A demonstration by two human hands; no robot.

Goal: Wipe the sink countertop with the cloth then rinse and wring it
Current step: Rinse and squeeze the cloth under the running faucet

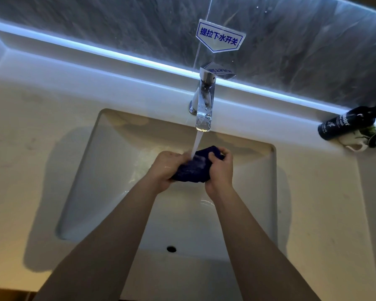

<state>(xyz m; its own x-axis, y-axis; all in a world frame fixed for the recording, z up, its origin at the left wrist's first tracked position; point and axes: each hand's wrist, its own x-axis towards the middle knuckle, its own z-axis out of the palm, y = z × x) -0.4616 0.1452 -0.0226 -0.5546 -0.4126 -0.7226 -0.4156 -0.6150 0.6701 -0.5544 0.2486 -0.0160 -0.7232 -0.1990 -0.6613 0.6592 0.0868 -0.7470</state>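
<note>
Navy cloth (193,173) under faucet (204,103) stream, in curled grip of left hand (165,168), right hand (221,170).

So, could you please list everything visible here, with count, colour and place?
cloth: one, dark blue, bunched over the sink under the water.
water stream: one, clear, running from faucet onto cloth.
faucet: one, chrome, behind the sink.
sink: one, white, set in the countertop.
countertop: one, off-white, around the sink.
bottle: one, black, countertop's far right.
sign: one, white with blue letters, above faucet.
left hand: one, grips cloth's left side.
right hand: one, grips cloth's right side.
</note>
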